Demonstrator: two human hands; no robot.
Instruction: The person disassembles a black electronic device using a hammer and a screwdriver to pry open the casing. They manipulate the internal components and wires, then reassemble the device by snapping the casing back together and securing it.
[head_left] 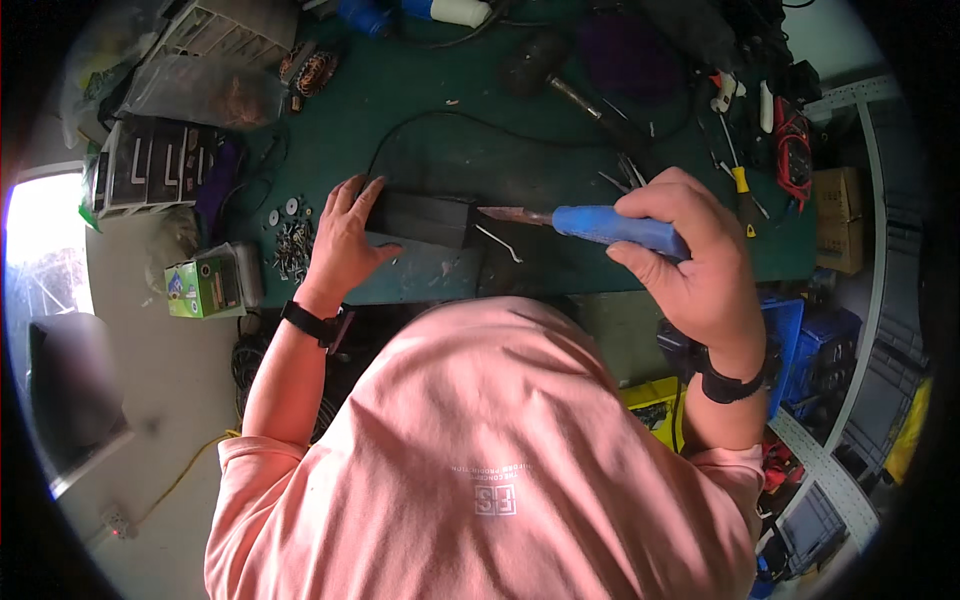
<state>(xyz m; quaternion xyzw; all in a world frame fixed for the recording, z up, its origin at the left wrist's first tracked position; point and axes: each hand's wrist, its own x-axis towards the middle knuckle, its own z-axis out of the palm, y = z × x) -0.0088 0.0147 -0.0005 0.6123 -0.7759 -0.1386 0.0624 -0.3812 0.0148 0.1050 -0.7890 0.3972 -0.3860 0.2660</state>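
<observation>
A black rectangular box (425, 218) lies on the green workbench, with a thin dark cable leading away behind it. My left hand (345, 228) grips its left end, fingers over the far side and thumb along the near side. Closed round the blue handle of a knife (620, 228) with a short, rusty blade is my right hand (690, 250). The blade points left, its tip at or very near the box's right end; actual contact is unclear. Just below the blade lies a thin, pale bent rod (500, 243). Loose screws (292, 248) and washers sit left of my left hand.
A hammer (575, 95) lies at the back of the green workbench (430, 275). Toward the right are a yellow-handled screwdriver (738, 170) and a red-cased meter (793, 150). A green box (197, 287) stands at the left edge. Blue crates (815, 345) are at lower right.
</observation>
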